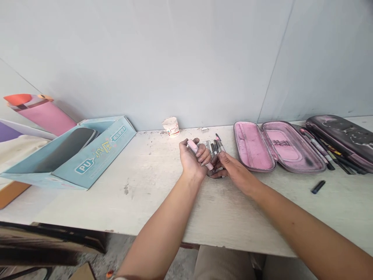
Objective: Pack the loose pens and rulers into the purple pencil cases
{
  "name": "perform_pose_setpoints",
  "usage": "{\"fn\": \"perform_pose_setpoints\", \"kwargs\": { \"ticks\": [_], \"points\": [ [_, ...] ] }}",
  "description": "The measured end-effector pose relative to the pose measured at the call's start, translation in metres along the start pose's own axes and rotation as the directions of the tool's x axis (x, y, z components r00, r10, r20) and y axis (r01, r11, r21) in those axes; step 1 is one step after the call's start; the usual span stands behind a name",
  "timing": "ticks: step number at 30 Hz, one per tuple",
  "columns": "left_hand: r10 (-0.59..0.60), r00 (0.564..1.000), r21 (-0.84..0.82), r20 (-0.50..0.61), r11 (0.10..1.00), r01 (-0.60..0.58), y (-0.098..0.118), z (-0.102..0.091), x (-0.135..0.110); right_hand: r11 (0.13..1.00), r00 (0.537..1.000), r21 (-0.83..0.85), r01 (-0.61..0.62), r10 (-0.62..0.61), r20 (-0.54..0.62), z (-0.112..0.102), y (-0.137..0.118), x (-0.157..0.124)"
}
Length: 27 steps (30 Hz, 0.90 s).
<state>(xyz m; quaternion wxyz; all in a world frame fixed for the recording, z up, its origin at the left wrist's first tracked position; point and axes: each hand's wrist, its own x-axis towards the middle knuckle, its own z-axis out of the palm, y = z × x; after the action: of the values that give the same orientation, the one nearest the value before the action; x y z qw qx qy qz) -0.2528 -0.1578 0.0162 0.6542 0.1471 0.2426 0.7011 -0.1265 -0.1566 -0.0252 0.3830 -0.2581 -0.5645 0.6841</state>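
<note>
**Left hand** (192,159): palm up, fingers curled narrowly around a pink marker (196,149).
**Right hand** (233,169): palm down, fingers low at the pen cluster; any hold cannot be told.
**Pen cluster** (214,149): at 12 o'clock from the hands, on the white table (151,194) — outside any case.
**Pink zip case** (247,123): open at 2 o'clock, no pens inside.
**Further pens** (317,147): at 3 o'clock, beside a dark pouch (340,132).
**Dark marker** (318,187): loose at 4 o'clock.

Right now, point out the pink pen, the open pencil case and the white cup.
pink pen (194,147), head view, on its barrel
open pencil case (253,147), head view, on the pink lining of its nearer half
white cup (171,127), head view, on its printed side
</note>
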Motion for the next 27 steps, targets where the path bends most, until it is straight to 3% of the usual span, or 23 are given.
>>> {"fn": "perform_pose_setpoints", "kwargs": {
  "ticks": [12, 15, 18, 21, 23, 25, 27],
  "points": [
    [0.048, 0.999, 0.023, 0.022, 0.999, -0.048, -0.002, 0.003, -0.001, 0.999, 1.0, -0.032, -0.013, 0.013, 0.006, 0.003, -0.004, 0.0],
    [0.123, 0.992, 0.118, 0.022, 0.985, -0.125, -0.009, 0.006, 0.0, 0.994, 0.999, -0.105, -0.019, 0.015, -0.043, 0.004, -0.006, 0.003],
    [0.169, 0.985, 0.319, 0.033, 0.932, -0.171, -0.021, 0.01, 0.0, 0.984, 0.99, -0.177, -0.01, -0.015, -0.142, -0.002, -0.014, 0.006],
    [0.143, 0.98, 0.568, 0.135, 0.799, -0.195, -0.039, 0.02, 0.0, 0.953, 0.961, -0.295, 0.064, -0.139, -0.241, -0.022, -0.03, 0.003],
    [0.096, 0.965, 0.726, 0.244, 0.642, -0.247, -0.054, 0.03, 0.002, 0.88, 0.905, -0.464, 0.102, -0.276, -0.325, -0.043, -0.042, -0.005],
    [0.05, 0.932, 0.832, 0.358, 0.437, -0.343, -0.072, 0.045, 0.006, 0.741, 0.813, -0.669, 0.062, -0.426, -0.396, -0.069, -0.052, -0.017],
    [-0.014, 0.891, 0.873, 0.454, 0.206, -0.442, -0.092, 0.06, 0.01, 0.537, 0.714, -0.84, -0.073, -0.56, -0.42, -0.098, -0.059, -0.031]
  ]
}}
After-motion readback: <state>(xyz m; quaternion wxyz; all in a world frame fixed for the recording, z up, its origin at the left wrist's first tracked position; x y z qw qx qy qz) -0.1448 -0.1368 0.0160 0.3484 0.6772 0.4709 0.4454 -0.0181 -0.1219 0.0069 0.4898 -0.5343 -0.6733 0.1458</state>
